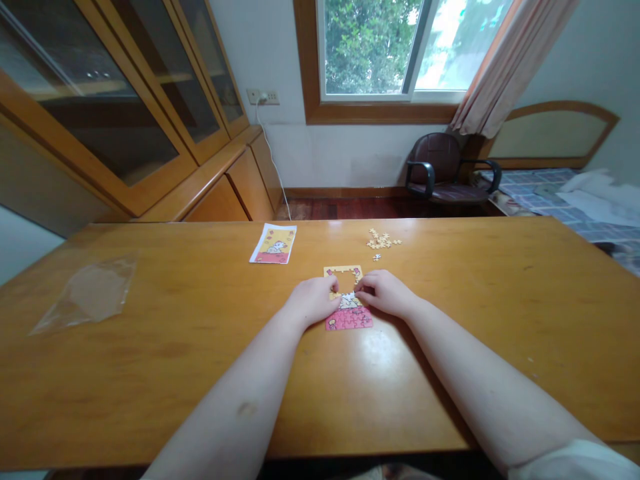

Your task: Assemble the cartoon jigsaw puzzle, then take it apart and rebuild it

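Head view: jigsaw puzzle [349,319] just below frame centre, long axis running top to bottom, pink end toward bottom, gap in upper part. Left hand [314,298] and right hand [389,292] cover parts of its sides, fingers bent; cannot tell whether gripping anything. Loose pieces [383,241] above right, picture card [275,245] above left, plastic bag [95,293] far left. Wooden table [150,347]; cabinet [210,180] upper left, chair [437,160] upper right.

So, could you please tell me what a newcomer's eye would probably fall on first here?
Probably the partly filled jigsaw puzzle near the middle of the wooden table, pink below with a gap above, between the left hand and right hand. Next might come the heap of loose pieces beyond the right hand, then the picture card beyond the puzzle and to its left.
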`<state>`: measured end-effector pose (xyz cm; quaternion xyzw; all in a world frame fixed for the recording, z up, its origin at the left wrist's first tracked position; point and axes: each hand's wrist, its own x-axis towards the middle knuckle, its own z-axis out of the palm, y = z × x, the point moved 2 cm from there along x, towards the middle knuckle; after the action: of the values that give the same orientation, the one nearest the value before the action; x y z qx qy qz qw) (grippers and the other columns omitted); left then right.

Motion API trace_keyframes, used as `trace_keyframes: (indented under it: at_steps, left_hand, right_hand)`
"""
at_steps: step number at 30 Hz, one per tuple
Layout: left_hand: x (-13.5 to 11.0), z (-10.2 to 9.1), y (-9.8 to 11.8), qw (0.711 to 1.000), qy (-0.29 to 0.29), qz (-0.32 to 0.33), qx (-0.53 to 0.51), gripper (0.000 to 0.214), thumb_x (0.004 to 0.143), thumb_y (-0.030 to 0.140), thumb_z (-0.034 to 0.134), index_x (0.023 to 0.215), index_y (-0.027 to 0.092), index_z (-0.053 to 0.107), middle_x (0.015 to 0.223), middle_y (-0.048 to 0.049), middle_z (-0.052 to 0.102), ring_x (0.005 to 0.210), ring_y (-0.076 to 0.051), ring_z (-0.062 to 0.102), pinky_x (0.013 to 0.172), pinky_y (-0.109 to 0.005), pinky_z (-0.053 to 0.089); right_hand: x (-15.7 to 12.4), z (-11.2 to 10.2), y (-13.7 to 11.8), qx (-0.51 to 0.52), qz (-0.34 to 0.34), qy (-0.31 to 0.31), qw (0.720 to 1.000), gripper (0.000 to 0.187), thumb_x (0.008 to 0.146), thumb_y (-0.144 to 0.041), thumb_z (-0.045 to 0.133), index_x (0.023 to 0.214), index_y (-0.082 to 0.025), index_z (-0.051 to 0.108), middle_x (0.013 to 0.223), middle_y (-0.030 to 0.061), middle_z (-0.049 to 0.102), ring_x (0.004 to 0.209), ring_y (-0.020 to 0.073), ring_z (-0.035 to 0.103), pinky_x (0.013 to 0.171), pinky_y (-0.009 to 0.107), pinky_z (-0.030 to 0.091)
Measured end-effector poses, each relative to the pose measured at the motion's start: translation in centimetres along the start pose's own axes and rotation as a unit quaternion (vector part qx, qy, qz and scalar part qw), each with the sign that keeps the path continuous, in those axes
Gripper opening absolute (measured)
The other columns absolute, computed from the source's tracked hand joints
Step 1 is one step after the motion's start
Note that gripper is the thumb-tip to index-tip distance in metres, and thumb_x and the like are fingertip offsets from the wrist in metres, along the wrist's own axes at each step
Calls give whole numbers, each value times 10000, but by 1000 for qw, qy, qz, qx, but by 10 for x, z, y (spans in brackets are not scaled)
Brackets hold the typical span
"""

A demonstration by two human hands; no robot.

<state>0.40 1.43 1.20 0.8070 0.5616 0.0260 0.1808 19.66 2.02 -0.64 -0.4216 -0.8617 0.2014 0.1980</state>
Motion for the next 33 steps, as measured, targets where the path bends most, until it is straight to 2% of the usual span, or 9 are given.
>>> trace_keyframes:
  at_steps: [5,17,19,21,24,27,30,33]
  left_hand:
    - [1,0,-3,1000,14,-4,2,178,817,323,516,955,248,599,924,-40,696,829,-203,647,690,-275,460]
    - [2,3,-5,1000,9,4,14,187,817,378,516,921,244,596,905,-38,693,836,-215,641,678,-284,452]
    - [2,4,-5,1000,11,10,15,193,816,392,520,923,249,593,912,-37,693,839,-218,640,680,-289,452]
    - [2,4,-5,1000,11,8,14,194,815,395,527,928,251,592,922,-37,693,850,-218,641,689,-289,454]
    - [2,2,-4,1000,17,6,7,195,822,387,528,947,250,588,938,-38,692,861,-211,642,693,-282,453]
    - [2,1,-3,1000,24,5,0,201,825,383,527,961,245,582,935,-38,691,845,-207,645,672,-276,447]
    - [2,0,-3,1000,26,7,-4,194,827,379,521,957,247,579,912,-33,692,825,-206,645,645,-273,438]
    - [2,-1,-2,1000,24,5,-10,193,831,372,521,962,246,585,916,-34,691,833,-206,645,654,-273,441]
  right_hand:
    - [0,2,2,-5,-1,-2,1000,100,816,-219,602,800,-186,695,764,34,686,738,145,607,730,256,442]
    - [0,1,1,-6,-1,6,1000,115,826,-228,591,797,-191,695,752,29,678,722,139,597,721,250,433]
    - [0,-3,3,-31,32,32,998,129,834,-234,573,799,-193,691,750,27,674,710,139,591,708,250,427]
    - [-1,-10,10,-78,93,73,990,147,840,-238,550,812,-193,687,771,38,678,722,153,592,708,262,421]
    - [-5,-21,25,-142,196,127,962,182,839,-211,514,883,-188,690,870,66,692,823,192,602,756,294,415]
    - [-9,-28,39,-169,272,149,936,243,852,-195,472,964,-188,687,982,89,684,917,231,590,812,336,407]
    - [-10,-27,46,-183,290,136,930,297,883,-229,448,1088,-200,661,1128,106,648,1008,272,551,853,392,392]
    - [-7,-21,46,-180,248,108,946,356,912,-297,436,1224,-233,594,1316,80,557,1121,307,478,917,451,353]
